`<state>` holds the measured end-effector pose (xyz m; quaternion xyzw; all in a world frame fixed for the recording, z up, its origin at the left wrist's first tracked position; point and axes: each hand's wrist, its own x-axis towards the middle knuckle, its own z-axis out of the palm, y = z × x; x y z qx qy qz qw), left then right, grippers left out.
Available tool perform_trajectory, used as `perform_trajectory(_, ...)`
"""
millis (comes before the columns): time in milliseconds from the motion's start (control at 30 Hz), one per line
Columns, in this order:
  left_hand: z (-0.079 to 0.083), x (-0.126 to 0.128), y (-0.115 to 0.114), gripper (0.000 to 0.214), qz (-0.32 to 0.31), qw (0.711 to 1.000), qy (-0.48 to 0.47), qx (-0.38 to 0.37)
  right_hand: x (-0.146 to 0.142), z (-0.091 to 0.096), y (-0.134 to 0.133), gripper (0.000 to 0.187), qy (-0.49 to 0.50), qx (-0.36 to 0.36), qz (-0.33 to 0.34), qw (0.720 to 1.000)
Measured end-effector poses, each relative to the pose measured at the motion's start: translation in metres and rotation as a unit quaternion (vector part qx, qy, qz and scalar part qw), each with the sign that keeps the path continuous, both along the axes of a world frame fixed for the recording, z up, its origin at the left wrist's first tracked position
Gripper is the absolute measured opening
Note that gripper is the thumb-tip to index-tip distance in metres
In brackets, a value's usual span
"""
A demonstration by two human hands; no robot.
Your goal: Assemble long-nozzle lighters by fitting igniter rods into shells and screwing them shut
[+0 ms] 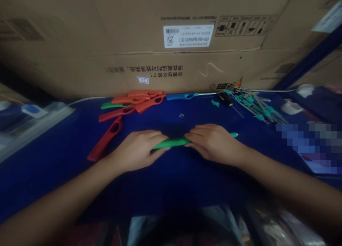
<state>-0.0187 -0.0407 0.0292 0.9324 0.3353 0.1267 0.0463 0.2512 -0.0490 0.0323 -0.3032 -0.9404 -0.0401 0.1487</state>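
Observation:
A green long-nosed lighter [173, 143] lies crosswise between my hands, above the blue tabletop. My left hand [140, 150] is closed around its left end, and my right hand [213, 143] is closed around its right part. Beyond my right hand a teal piece with a bright tip [234, 134] sticks out. The middle of the green body shows; both gripped parts are hidden by fingers. Left of my left hand lies a dark red lighter handle [107, 139]. Tiny metal screws [181, 115] lie in a small heap ahead of my hands.
Several orange handles [144, 100] pile up at the back left, beside a blue lighter [181, 96]. A black-and-yellow screwdriver [226, 98] and metal rods with teal pieces [253, 103] lie back right. A large cardboard box [120, 32] walls off the back.

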Motion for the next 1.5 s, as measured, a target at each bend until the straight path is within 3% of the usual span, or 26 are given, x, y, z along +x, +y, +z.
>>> perform_trajectory(233, -0.007, 0.001, 0.0, 0.026, -0.014, 1.0, 0.01, -0.02, -0.002, 0.002, 0.001, 0.033, -0.038, 0.024, -0.018, 0.999)
perform_trajectory(400, -0.001, -0.001, 0.003, 0.027, -0.01, 0.998, -0.041, -0.056, 0.011, 0.012, 0.007, 0.026, -0.05, 0.033, -0.024, 0.998)
perform_trajectory(567, 0.005, -0.003, 0.002, 0.025, -0.016, 0.995, -0.062, -0.073, 0.011, 0.01, 0.006, 0.027, -0.026, 0.048, -0.021, 0.998)
perform_trajectory(800, 0.005, -0.007, 0.006, 0.031, -0.013, 0.999, -0.021, -0.02, 0.015, 0.009, 0.012, 0.024, -0.022, 0.037, -0.04, 0.998)
perform_trajectory(1000, 0.012, -0.019, 0.013, 0.031, 0.017, 0.999, 0.01, 0.033, 0.04, 0.016, 0.031, 0.032, -0.009, -0.005, -0.087, 0.996)
perform_trajectory(1233, 0.018, -0.022, 0.016, 0.034, 0.04, 0.997, 0.022, 0.06, 0.063, 0.024, 0.044, 0.023, 0.002, 0.003, -0.101, 0.995)
perform_trajectory(1333, 0.017, -0.021, 0.015, 0.034, 0.041, 0.996, 0.023, 0.069, 0.065, 0.026, 0.045, 0.013, -0.002, 0.02, -0.09, 0.996)
perform_trajectory(1500, 0.008, -0.014, 0.01, 0.031, 0.021, 0.999, -0.003, 0.041, 0.047, 0.017, 0.038, 0.015, 0.028, 0.018, -0.013, 0.999)
